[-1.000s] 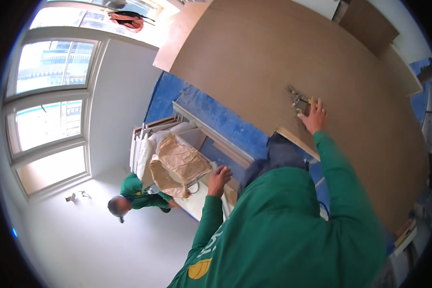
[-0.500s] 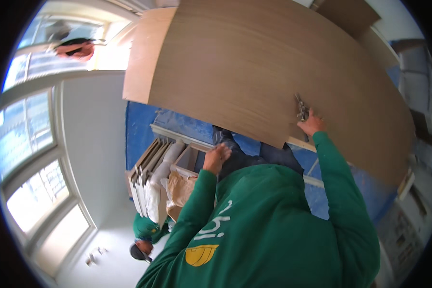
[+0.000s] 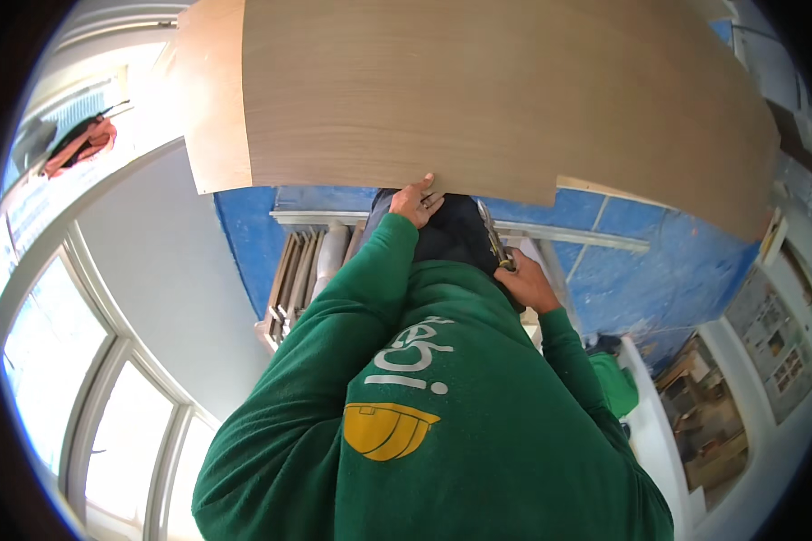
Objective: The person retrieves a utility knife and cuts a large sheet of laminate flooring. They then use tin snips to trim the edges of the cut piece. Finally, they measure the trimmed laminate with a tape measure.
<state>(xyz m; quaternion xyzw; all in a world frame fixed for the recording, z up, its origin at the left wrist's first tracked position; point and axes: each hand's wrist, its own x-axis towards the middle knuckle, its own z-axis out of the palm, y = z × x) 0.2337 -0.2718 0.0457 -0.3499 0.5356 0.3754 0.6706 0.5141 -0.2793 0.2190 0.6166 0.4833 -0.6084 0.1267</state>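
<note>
A large brown wood sheet (image 3: pixel 478 99) lies in front of me, its near edge close to my body. My left hand (image 3: pixel 413 200) is at that edge, fingers apart, one fingertip reaching up to the wood; I cannot make out anything held in it. Beside my right thigh, my right hand (image 3: pixel 530 281) is closed around a metal pliers-like tool (image 3: pixel 493 236). Its narrow jaws point toward the sheet and away from me. The palm hides part of its handles. A paler wood strip (image 3: pixel 209 99) shows along the sheet's left end.
Blue covering (image 3: pixel 622 270) lies on the floor below the sheet. Framed panels (image 3: pixel 289 275) and a rolled grey bundle (image 3: pixel 332 248) stand at my left. A pale rail (image 3: pixel 573 234) runs under the sheet's edge. Windows line the left; a green item (image 3: pixel 613 383) lies behind my right arm.
My right hand has drawn the tool off the sheet's top and back beside my thigh. The left hand has moved forward to the sheet's edge. My view has shifted, and the other person is out of sight.
</note>
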